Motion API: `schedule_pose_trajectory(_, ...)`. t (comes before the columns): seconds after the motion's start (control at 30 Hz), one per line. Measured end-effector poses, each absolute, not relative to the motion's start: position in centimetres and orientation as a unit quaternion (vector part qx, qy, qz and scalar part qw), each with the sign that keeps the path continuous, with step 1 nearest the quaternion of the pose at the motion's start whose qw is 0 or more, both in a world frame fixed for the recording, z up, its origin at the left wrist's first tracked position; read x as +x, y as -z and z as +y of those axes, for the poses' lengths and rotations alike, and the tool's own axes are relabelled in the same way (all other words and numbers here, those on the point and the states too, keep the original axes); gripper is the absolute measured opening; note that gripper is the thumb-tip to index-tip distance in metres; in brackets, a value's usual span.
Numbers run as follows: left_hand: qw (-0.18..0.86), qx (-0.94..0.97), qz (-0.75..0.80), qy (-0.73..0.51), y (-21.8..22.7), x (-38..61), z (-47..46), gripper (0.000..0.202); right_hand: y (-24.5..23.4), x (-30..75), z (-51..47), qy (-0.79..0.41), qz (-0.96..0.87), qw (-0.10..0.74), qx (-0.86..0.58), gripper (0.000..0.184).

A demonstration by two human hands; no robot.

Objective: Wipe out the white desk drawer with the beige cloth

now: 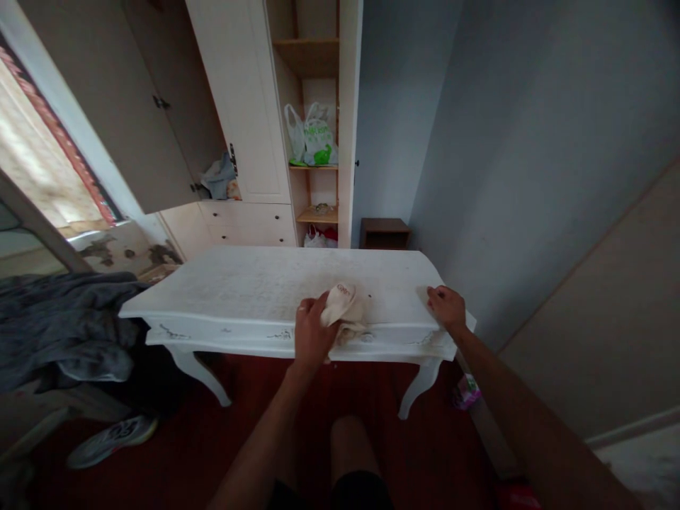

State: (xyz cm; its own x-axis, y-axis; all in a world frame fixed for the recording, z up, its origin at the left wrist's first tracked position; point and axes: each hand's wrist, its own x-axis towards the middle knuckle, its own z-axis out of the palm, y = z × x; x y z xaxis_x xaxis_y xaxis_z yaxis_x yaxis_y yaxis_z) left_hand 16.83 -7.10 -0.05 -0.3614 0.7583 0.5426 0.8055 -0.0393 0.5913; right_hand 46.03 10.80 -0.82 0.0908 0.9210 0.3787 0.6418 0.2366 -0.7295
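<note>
A low white table (pixel 244 283) with curved legs stands in front of me. My left hand (pixel 312 333) is closed on a crumpled cream cloth (pixel 343 306), which rests at the table's near edge. My right hand (pixel 447 307) rests on the table's right front corner with its fingers curled down onto the top; it holds nothing that I can see. My bare knee shows below, over the dark red floor.
A white wardrobe (pixel 249 106) stands open behind the table, with plastic bags (pixel 313 142) on a shelf. A small brown stand (pixel 384 232) sits by the grey wall. Dark bedding (pixel 58 326) lies at the left, and a shoe (pixel 112 439) on the floor.
</note>
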Motion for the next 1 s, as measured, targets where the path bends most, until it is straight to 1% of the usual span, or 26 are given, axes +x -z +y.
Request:
schedule_pose_trajectory(0.07, 0.043, -0.508, -0.698, 0.502, 3.6, 16.4, -11.4, 0.060, 0.9, 46.0, 10.7, -0.151, -0.663, 0.430, -0.595, 0.038)
schedule_pose_trajectory(0.13, 0.029, -0.472, -0.710, 0.522, 6.9, 15.8, -14.6, 0.058, 0.9, 46.0, 10.6, -0.145, -0.668, 0.424, -0.594, 0.038)
schedule_pose_trajectory(0.2, 0.015, -0.436, -0.719, 0.541, 9.1, 15.0, -15.9, 0.056, 0.8, 45.9, 10.5, -0.143, -0.667, 0.417, -0.601, 0.037)
schedule_pose_trajectory(0.27, 0.016, -0.406, -0.721, 0.562, 10.2, 14.3, -15.5, 0.055, 0.6, 45.7, 10.4, -0.139, -0.663, 0.412, -0.609, 0.035)
schedule_pose_trajectory(0.43, 0.020, -0.351, -0.712, 0.608, 11.1, 15.0, -10.0, 0.061, 0.4, 45.3, 10.3, -0.127, -0.657, 0.403, -0.624, 0.032)
schedule_pose_trajectory(0.6, 0.006, -0.248, -0.740, 0.626, 11.7, 19.6, -6.5, 0.066, 0.7, 45.4, 10.4, -0.124, -0.657, 0.407, -0.622, 0.034)
schedule_pose_trajectory(0.67, -0.039, -0.264, -0.737, 0.621, 11.6, 22.0, -6.3, 0.066, 0.9, 45.5, 10.5, -0.117, -0.662, 0.411, -0.616, 0.035)
schedule_pose_trajectory(0.83, -0.199, -0.376, -0.699, 0.575, 11.5, 28.3, -6.4, 0.073, 1.1, 45.5, 10.6, -0.109, -0.666, 0.418, -0.608, 0.036)
schedule_pose_trajectory(0.9, -0.224, -0.381, -0.700, 0.561, 11.6, 30.4, -6.2, 0.077, 1.1, 45.5, 10.7, -0.108, -0.670, 0.418, -0.604, 0.037)
schedule_pose_trajectory(1.0, -0.238, -0.342, -0.702, 0.577, 11.8, 32.9, -5.5, 0.082, 1.2, 45.6, 10.8, -0.111, -0.674, 0.416, -0.600, 0.037)
